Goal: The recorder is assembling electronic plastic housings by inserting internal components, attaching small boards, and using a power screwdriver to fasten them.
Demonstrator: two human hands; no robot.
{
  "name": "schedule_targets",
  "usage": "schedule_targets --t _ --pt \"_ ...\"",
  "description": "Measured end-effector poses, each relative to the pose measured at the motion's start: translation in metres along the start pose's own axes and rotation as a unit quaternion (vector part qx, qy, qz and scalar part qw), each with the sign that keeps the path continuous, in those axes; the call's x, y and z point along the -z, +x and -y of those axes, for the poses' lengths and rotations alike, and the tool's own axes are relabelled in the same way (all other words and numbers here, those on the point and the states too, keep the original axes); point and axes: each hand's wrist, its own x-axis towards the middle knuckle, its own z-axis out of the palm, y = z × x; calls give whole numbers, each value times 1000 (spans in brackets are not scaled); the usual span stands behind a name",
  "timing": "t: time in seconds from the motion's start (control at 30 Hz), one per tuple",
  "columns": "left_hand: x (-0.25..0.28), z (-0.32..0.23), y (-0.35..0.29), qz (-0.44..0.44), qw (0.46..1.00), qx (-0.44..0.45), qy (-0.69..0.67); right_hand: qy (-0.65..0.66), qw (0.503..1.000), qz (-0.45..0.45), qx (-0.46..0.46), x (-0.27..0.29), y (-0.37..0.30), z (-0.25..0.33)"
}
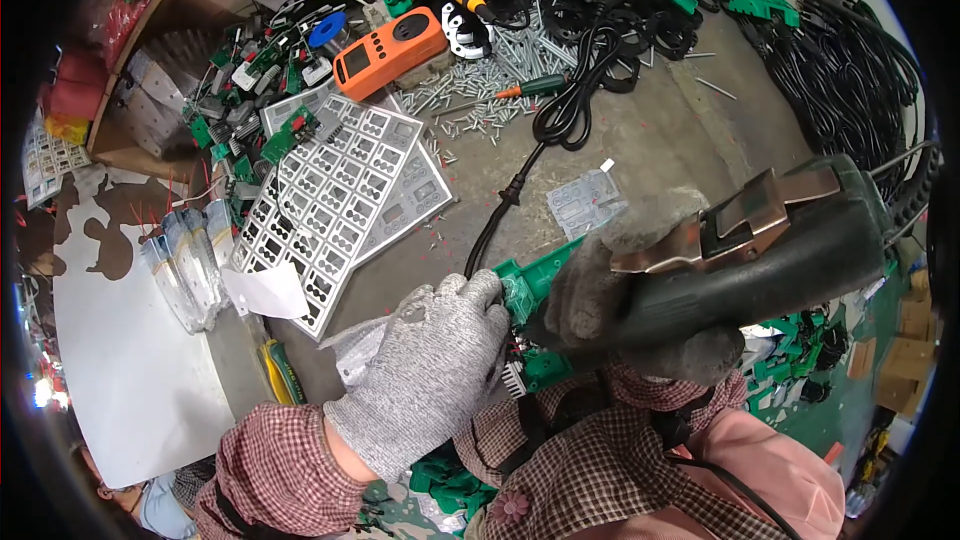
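Note:
My left hand [430, 370], in a light grey knit glove, is closed on a green plastic housing [545, 270]. A black cord runs up from beside the fingers, and part of a circuit board with metal fins [514, 378] shows below the housing. In a dark grey glove, my right hand [582, 295] wraps round a thick black power tool [780, 255] with copper-coloured metal levers. The tool lies slanted, its narrow end at the housing; its tip is hidden. Just beyond the hands lies a small transparent cut-out film [585, 202].
Sheets of grey cut-out labels [335, 180] lie left of centre. Behind are an orange meter [390, 52], loose screws [500, 70], a green-handled screwdriver [535, 87] and circuit boards [265, 65]. Bundled black cords [840, 70] fill the far right. Yellow-handled pliers [280, 372] rest near my left sleeve.

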Motion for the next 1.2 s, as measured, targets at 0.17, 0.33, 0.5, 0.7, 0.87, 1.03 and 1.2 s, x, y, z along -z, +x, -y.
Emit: schedule_targets --t 0.17,0.33,0.5,0.7,0.87,1.03,1.2 --pt "-4 6 6 -9 997 31 -66 -36 997 -69 6 -56 -13 9" --pt "-6 8 5 -39 989 49 -136 -57 997 -37 39 -66 -29 15" --pt "-1 8 2 -33 989 43 -137 -87 994 -3 72 -79 -18 12" --pt "10 -2 2 -15 996 45 -71 -126 985 39 111 -101 8 -7" --pt "7 6 4 11 996 47 -81 -160 974 75 140 -109 -13 -6" --pt "8 8 5 39 995 41 -84 -190 961 108 171 -124 4 -13" --pt "4 6 1 10 999 16 -51 -219 945 140 199 -139 -8 -4"
